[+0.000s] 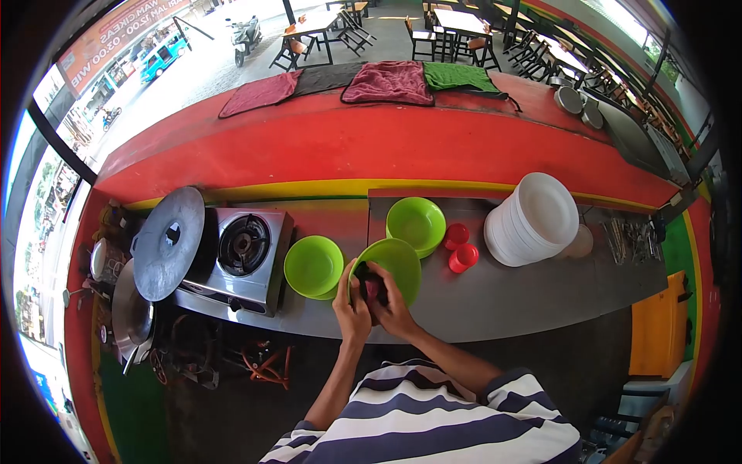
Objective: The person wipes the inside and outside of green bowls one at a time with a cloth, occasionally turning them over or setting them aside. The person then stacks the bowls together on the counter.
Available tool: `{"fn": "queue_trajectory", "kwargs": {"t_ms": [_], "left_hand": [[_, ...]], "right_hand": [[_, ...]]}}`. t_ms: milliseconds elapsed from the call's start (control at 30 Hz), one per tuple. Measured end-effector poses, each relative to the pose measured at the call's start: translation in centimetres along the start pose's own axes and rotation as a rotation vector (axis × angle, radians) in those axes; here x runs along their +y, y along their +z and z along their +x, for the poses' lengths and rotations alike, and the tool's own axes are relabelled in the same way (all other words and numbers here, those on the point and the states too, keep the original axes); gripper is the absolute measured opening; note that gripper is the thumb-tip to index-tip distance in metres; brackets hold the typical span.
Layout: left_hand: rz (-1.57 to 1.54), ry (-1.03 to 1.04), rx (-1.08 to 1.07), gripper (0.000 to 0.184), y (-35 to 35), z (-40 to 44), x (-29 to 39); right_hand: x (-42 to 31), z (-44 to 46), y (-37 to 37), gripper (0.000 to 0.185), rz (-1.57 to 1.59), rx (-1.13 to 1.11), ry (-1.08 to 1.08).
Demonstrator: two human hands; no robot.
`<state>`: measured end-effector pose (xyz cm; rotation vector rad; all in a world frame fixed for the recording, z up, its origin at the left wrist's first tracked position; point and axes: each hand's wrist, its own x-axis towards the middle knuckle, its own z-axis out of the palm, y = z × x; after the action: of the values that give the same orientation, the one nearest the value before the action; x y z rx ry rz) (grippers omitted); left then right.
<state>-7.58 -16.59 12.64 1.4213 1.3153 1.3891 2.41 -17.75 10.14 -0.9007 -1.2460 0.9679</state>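
A green bowl (403, 271) is tilted up in front of my body, over the counter's near edge. My left hand (353, 312) is closed on the bowl's left rim. Inside the bowl, my right hand (394, 308) presses a dark maroon cloth (374, 289), partly hidden by the fingers. Just left of my hands stands a second green bowl (314, 266), apparently stacked on another. Behind the tilted bowl sit more green bowls (416, 223), also nested. Two red-lidded containers (463, 258) stand to their right.
On the left is a gas stove (246, 246), with a large metal lid (169, 243) and a wok (133, 313) beside it. A stack of white bowls (533, 222) leans on the right, near cutlery (627, 241). Folded cloths (389, 82) lie on the red ledge (371, 139).
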Motion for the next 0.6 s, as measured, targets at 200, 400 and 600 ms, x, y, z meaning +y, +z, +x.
{"fn": "queue_trajectory", "kwargs": {"t_ms": [200, 400, 600], "left_hand": [[0.076, -0.017, 0.007, 0.034, -3.2, -1.6, 0.4], [0.216, 0.277, -0.036, 0.037, -6.2, -0.5, -0.5], [0.032, 0.118, -0.158, 0.039, -7.1, -0.9, -0.3]], "right_hand": [[1.3, 1.6, -0.7, 0.056, -0.964, -0.008, -0.468], [0.5, -4.5, 2.3, 0.057, -0.779, -0.118, -0.113], [-1.2, -4.9, 5.8, 0.065, -0.247, -0.005, 0.206]]}}
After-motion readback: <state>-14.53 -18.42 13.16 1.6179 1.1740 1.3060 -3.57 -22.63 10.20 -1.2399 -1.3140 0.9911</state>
